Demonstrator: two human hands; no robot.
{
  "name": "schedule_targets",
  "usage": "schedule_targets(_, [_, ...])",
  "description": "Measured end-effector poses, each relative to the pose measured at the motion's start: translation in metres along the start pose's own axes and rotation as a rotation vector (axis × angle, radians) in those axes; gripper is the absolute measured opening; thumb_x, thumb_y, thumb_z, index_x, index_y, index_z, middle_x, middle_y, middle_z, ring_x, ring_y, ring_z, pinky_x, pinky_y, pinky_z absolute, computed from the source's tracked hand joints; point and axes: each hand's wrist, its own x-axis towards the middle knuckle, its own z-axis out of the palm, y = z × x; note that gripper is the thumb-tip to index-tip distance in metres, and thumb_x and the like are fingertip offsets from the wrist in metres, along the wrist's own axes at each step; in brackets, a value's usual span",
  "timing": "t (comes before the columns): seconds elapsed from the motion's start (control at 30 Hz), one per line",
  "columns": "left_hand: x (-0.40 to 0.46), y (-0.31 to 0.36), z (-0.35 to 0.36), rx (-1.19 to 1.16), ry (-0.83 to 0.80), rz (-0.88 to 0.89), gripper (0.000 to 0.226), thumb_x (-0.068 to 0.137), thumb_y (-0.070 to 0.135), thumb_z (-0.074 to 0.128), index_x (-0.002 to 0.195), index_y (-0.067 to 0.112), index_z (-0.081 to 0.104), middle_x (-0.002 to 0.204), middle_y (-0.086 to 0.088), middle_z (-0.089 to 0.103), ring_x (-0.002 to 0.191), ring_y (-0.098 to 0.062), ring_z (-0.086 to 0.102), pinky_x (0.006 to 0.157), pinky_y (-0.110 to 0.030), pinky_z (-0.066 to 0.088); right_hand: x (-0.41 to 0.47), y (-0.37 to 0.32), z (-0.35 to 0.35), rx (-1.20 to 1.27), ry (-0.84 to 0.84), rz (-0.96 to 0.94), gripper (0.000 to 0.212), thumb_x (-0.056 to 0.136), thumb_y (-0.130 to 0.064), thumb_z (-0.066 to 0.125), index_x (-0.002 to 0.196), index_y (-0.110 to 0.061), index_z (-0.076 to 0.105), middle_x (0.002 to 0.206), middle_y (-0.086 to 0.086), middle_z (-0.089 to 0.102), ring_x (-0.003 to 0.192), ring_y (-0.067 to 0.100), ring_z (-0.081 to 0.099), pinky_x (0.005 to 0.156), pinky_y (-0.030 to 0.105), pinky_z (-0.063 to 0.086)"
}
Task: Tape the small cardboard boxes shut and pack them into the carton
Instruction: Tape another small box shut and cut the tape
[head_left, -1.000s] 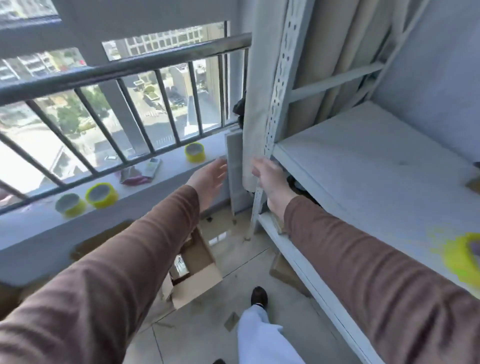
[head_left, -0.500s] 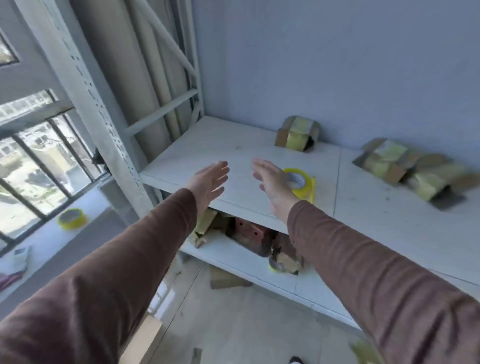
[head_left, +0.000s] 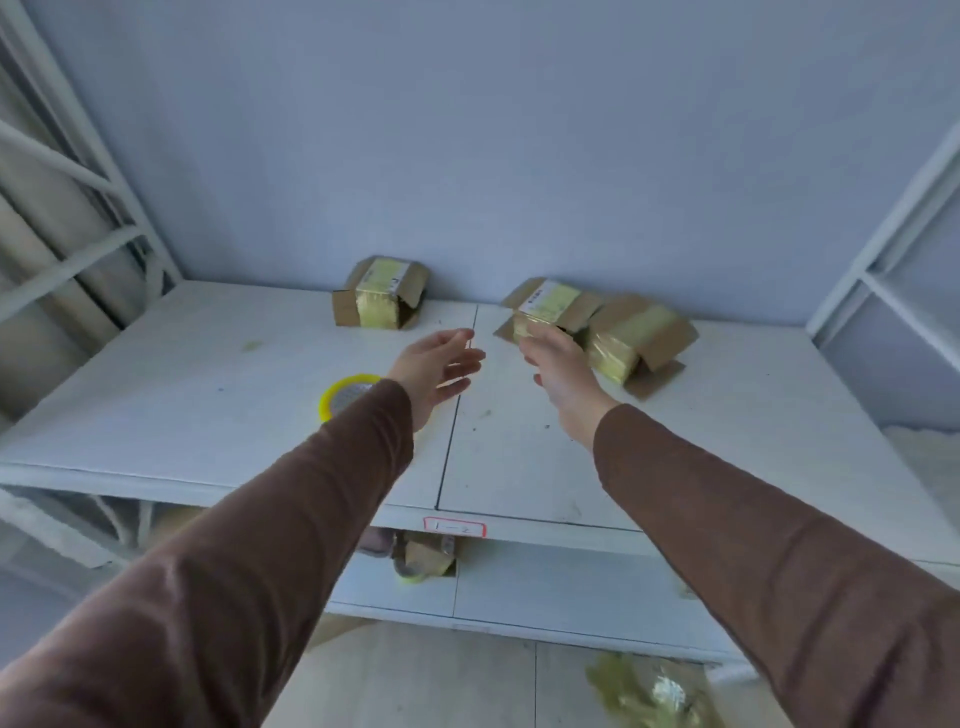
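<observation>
Both hands reach out over the white shelf, the left hand open with fingers spread and holding nothing, the right hand open too, its fingertips close to the middle small box. A second taped box stands far left by the wall, a third just right of the middle one. A yellow tape roll lies near the left sleeve.

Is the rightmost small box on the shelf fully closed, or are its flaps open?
Flaps open: the rightmost small box has a tape band across it, but end flaps splay outward, one lying flat on the shelf.
</observation>
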Motion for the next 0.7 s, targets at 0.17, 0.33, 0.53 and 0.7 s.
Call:
schedule_targets(0.17, [0.046, -0.008, 0.045, 0.048, 0.077, -0.018, 0.014, 0.105, 0.016, 0.053, 0.099, 0.016, 0.066, 0.055, 0.003, 0.053, 0.065, -0.014, 0.059, 0.072, -0.030, 0.057, 0.033, 0.008, -0.056, -0.001, 0.078, 0.050, 0.037, 0.101, -0.021, 0.053, 0.137, -0.022, 0.059, 0.135, -0.004, 0.059, 0.117, 0.014, 0.056, 0.085, 0.026, 0.046])
schedule_targets(0.33, [0.092, -0.004, 0.058, 0.076, 0.083, -0.041, 0.012, 0.099, 0.009, 0.062, 0.107, 0.017, 0.065, 0.084, -0.003, 0.067, 0.077, -0.015, 0.062, 0.074, -0.029, 0.057, 0.073, 0.009, -0.074, 0.047, 0.114, 0.136, 0.045, 0.102, -0.024, 0.053, 0.146, -0.025, 0.050, 0.143, -0.007, 0.053, 0.132, 0.015, 0.048, 0.097, 0.029, 0.038])
schedule_targets(0.53, [0.167, 0.002, 0.056, 0.104, 0.057, -0.061, 0.023, 0.099, 0.013, 0.060, 0.121, 0.022, 0.063, 0.098, 0.007, 0.066, 0.100, -0.011, 0.060, 0.107, -0.037, 0.046, 0.126, 0.001, -0.068, 0.096, 0.161, 0.145, 0.044, 0.107, -0.019, 0.042, 0.151, -0.022, 0.042, 0.138, -0.013, 0.052, 0.119, 0.011, 0.043, 0.101, 0.032, 0.031])
schedule_targets(0.7, [0.225, 0.001, 0.050, 0.147, 0.013, -0.128, 0.052, 0.098, 0.022, 0.065, 0.147, 0.022, 0.050, 0.143, -0.003, 0.055, 0.135, -0.018, 0.043, 0.121, -0.041, 0.027, 0.171, -0.003, -0.056, 0.100, 0.287, 0.203, 0.042, 0.105, -0.015, 0.039, 0.147, -0.007, 0.034, 0.155, 0.011, 0.040, 0.141, 0.031, 0.037, 0.113, 0.049, 0.033])
